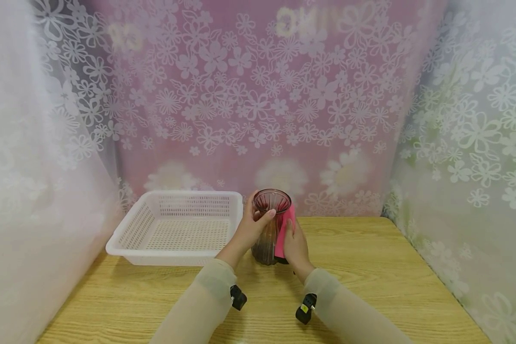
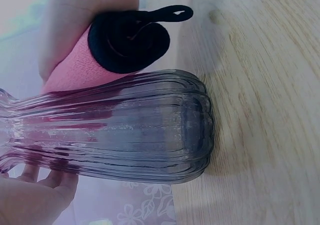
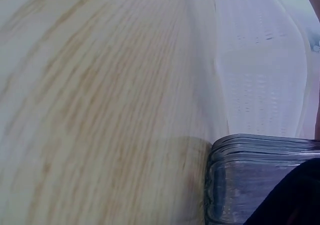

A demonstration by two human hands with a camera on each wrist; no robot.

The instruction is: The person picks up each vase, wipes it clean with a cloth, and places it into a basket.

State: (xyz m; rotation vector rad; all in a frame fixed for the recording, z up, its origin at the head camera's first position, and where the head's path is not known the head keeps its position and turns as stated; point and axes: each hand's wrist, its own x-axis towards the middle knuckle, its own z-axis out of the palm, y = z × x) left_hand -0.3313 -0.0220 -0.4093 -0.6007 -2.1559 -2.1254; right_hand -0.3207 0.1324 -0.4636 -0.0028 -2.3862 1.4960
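Observation:
An upright ribbed glass vase point(image 1: 264, 246), purple at the flared rim and smoky grey lower down, stands on the table. My left hand point(image 1: 250, 228) grips it around the neck, thumb across the near side. My right hand point(image 1: 297, 246) holds a rolled pink cloth point(image 1: 285, 239) against the vase's right side. In the left wrist view the cloth point(image 2: 75, 67) shows a black end with a small loop, and the vase point(image 2: 125, 130) has a thick base. Only the vase's lower part point(image 3: 235, 190) and the cloth's dark end point(image 3: 292, 195) appear in the right wrist view.
Just left of the vase, a white perforated plastic basket point(image 1: 167, 258) sits on the wood-grain table point(image 1: 352, 267). Flower-patterned sheets point(image 1: 258, 95) hang behind the table and along both sides.

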